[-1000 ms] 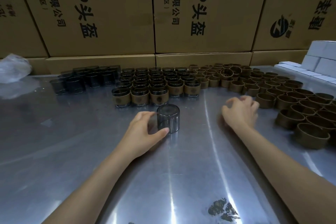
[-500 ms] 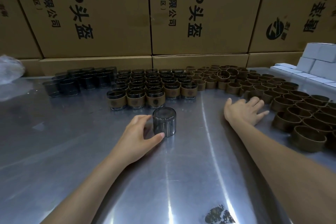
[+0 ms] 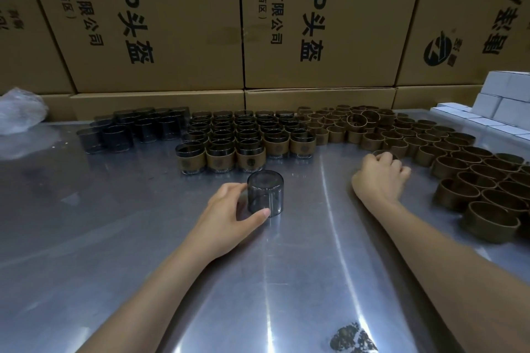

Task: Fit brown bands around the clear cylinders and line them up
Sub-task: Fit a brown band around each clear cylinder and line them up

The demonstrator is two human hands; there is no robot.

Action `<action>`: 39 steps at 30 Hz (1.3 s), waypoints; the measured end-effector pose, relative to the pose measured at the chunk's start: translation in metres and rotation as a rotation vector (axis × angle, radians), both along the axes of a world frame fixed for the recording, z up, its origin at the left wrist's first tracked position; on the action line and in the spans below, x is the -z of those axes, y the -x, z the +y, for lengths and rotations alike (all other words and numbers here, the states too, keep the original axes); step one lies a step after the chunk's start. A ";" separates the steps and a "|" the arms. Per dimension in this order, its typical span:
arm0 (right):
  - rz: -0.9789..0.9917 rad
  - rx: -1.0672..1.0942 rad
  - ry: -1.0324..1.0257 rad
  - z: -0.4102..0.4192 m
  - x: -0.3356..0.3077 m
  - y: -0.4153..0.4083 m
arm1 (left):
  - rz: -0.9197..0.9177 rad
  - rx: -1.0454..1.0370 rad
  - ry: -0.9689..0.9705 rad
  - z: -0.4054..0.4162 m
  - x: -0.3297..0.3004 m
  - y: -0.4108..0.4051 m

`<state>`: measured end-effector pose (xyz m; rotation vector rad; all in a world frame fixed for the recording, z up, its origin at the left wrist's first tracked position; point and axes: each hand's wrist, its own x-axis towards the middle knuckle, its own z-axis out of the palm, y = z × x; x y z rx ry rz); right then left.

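Since the earlier frame, right hand fingers curl from flat onto a brown band, right of the clear cylinder, which stands on the steel table gripped by the left hand.

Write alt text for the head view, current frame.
On a steel table, the left hand holds a bare clear cylinder while the right hand grips a brown band at the edge of the loose bands. Banded cylinders stand in rows behind, before cardboard boxes.
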<state>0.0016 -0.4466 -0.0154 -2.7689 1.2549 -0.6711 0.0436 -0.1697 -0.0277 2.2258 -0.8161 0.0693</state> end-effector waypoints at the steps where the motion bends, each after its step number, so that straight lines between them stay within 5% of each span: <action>1: 0.012 -0.057 0.035 0.002 0.000 0.001 | 0.002 0.000 -0.003 0.000 0.000 0.000; 6: -0.160 -0.384 0.116 0.022 0.003 0.012 | 0.002 0.012 -0.009 0.000 0.000 0.000; 11: -0.536 -0.575 -0.127 0.066 0.000 0.026 | 0.006 0.009 0.020 -0.001 -0.001 0.001; 17: -0.778 -0.775 -0.014 0.115 -0.013 0.034 | -0.175 -0.051 0.302 -0.001 -0.012 0.005; 22: -0.759 -0.903 0.109 0.139 -0.013 0.037 | -0.291 0.085 0.359 -0.007 -0.021 0.019; 31: -0.733 -1.064 0.020 0.141 -0.012 0.039 | -0.001 0.048 0.602 -0.007 -0.023 0.016; 39: -0.641 -0.935 -0.478 0.135 -0.003 0.029 | 0.077 0.008 0.577 -0.005 -0.014 0.004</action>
